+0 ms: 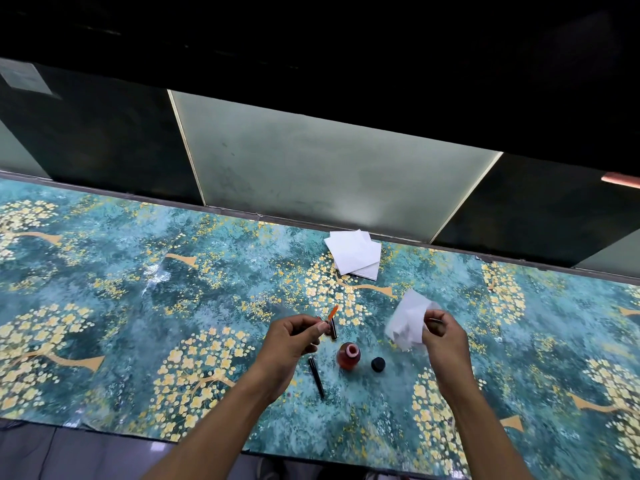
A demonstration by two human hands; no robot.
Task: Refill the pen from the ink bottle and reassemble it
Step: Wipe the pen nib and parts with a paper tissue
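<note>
Teal flowered cloth covers the bench (104, 271). At lower centre stands the open ink bottle (348, 357), its cap (378, 364) just right, a pen barrel (316, 376) left. Left hand (289, 344) pinches an orange-tipped pen part (331, 314); right hand (441, 336) pinches a tissue (407, 322), perhaps with a thin metal piece. Napkins (354, 254) lie above.

A long table (104, 271) lay under a teal covering printed with yellow-blossomed trees; behind it stood dark green wall panels (104, 140) and a pale frosted panel (311, 174); above, all was black shadow.
</note>
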